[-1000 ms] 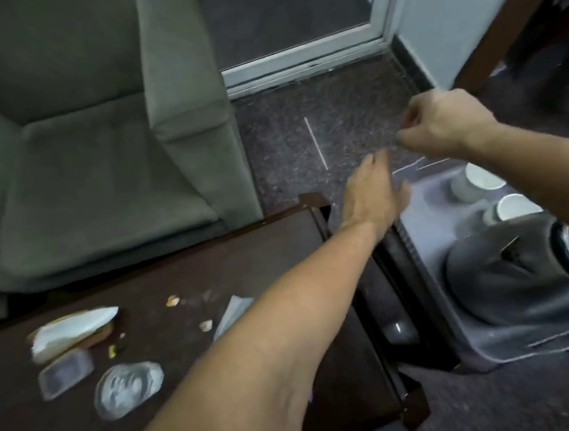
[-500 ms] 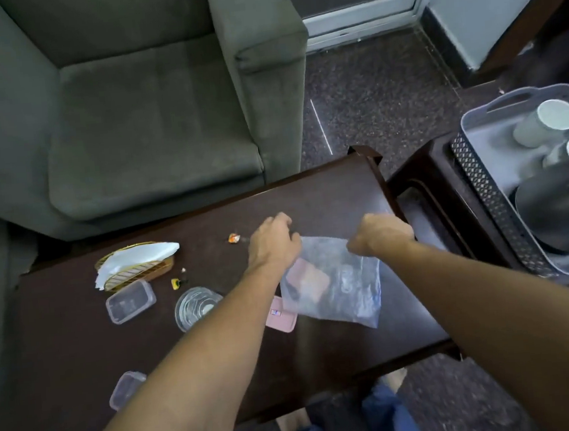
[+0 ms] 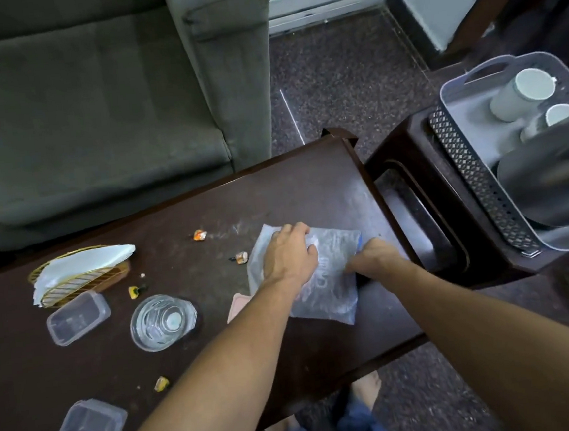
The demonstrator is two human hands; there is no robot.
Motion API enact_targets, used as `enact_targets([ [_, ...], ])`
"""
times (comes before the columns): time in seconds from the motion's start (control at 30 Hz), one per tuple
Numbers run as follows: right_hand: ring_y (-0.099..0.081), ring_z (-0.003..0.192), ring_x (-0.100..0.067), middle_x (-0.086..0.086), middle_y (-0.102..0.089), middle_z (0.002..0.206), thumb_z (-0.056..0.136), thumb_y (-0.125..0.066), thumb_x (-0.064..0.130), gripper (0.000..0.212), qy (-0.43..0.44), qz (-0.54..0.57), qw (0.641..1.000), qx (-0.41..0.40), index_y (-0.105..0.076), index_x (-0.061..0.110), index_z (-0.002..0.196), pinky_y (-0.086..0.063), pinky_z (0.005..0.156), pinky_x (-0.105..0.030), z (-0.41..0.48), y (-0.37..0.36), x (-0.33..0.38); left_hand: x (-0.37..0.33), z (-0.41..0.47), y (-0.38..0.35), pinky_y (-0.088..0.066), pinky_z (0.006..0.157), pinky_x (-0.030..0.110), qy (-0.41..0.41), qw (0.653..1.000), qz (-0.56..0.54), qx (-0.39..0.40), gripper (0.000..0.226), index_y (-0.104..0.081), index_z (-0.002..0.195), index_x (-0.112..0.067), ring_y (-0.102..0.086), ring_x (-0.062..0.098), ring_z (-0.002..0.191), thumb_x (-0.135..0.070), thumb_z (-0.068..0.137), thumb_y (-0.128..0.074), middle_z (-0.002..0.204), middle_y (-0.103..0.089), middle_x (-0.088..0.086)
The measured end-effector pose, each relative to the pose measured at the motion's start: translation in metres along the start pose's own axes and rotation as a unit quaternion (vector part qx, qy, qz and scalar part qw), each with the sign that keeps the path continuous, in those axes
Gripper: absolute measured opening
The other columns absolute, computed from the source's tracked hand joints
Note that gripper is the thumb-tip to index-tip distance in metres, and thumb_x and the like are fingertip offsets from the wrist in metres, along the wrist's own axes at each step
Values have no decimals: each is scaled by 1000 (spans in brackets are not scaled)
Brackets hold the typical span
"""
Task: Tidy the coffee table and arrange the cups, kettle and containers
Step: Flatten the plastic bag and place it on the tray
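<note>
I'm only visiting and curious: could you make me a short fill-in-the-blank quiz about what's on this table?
The left hand and right hand grip the crumpled clear plastic bag; the round clear glass stands to its ____.
The grey plastic basket holds ____ white ceramic cups.
The white paper napkins sit in a ____ wire holder.
Missing words: left; two; gold.
</note>
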State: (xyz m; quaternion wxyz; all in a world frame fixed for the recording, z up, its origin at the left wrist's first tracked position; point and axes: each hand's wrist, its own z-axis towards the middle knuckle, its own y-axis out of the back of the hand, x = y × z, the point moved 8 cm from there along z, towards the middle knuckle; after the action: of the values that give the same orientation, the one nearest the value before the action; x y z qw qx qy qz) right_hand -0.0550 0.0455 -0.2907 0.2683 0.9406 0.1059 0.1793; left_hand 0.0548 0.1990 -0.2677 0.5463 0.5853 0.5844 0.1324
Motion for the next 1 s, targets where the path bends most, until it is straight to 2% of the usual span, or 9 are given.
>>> enact_targets([
  [0.13,-70,96,-31,-9,-69,90,81,-72,21,9,115,-108,987,10,-67,14,80,-54,74,-32,-13,23,43,-13,3,25,-38,112,39,-37,998,41,-14,78,-40,150,-23,-37,25,137,-38,81,-71,149,-41,0],
  [0.23,-62,77,-17,7,-62,71,78,-77,20,24,236,-172,957,5,-57,22,66,-45,64,-23,-40,55,95,-33,6,59,-34,114,40,-74,997,-21,13,100,-35,155,-26,-36,23,142,-46,69,-83,150,-44,-2],
  [0.33,-52,58,-1,12,-59,59,75,-82,20,28,326,-202,923,-18,-56,26,66,-44,61,-22,-83,101,146,-59,10,113,-48,85,30,-105,987,-125,5,54,-67,112,-34,-64,21,107,-47,65,-91,99,-66,-11],
  [0.4,-51,55,5,13,-62,60,77,-84,20,25,362,-197,910,-35,-61,28,72,-43,63,-22,-110,139,174,-75,17,153,-52,76,31,-108,978,-178,-20,32,-69,86,-31,-71,22,93,-40,67,-92,87,-73,-6],
  [0.53,-66,70,-7,5,-77,81,75,-93,25,30,366,-137,920,-27,-72,20,95,-51,69,-21,-146,217,200,-109,24,222,-56,74,33,-133,928,-338,-75,20,-74,85,-15,-69,8,76,-26,77,-89,80,-76,-3],
  [0.63,-61,69,-12,7,-71,71,79,-90,18,16,350,-127,927,-40,-74,16,81,-49,66,-22,-151,271,196,-136,30,253,-46,65,21,-157,878,-430,-137,13,-75,80,-18,-57,-2,64,-18,79,-87,70,-69,-12],
  [0.73,-62,75,-24,-11,-69,77,86,-82,5,9,326,-34,944,-26,-74,3,88,-55,75,-35,-146,317,185,-168,45,253,-44,63,17,-173,844,-485,-151,14,-74,76,-21,-55,-2,63,-17,80,-87,66,-67,-15],
  [0.87,-55,39,-3,3,-64,51,86,-80,0,8,336,32,936,-100,-72,1,86,-46,41,-14,-124,384,172,-214,69,235,-44,63,15,-175,827,-505,-172,13,-74,75,-24,-55,-1,63,-22,81,-86,68,-68,-14],
  [1.0,-58,45,-1,-7,-67,66,89,-79,3,7,359,22,921,-147,-76,0,95,-51,48,-14,-89,437,153,-257,103,197,-46,66,21,-153,837,-497,-169,11,-74,78,-24,-56,4,66,-19,84,-83,77,-70,-1],
])
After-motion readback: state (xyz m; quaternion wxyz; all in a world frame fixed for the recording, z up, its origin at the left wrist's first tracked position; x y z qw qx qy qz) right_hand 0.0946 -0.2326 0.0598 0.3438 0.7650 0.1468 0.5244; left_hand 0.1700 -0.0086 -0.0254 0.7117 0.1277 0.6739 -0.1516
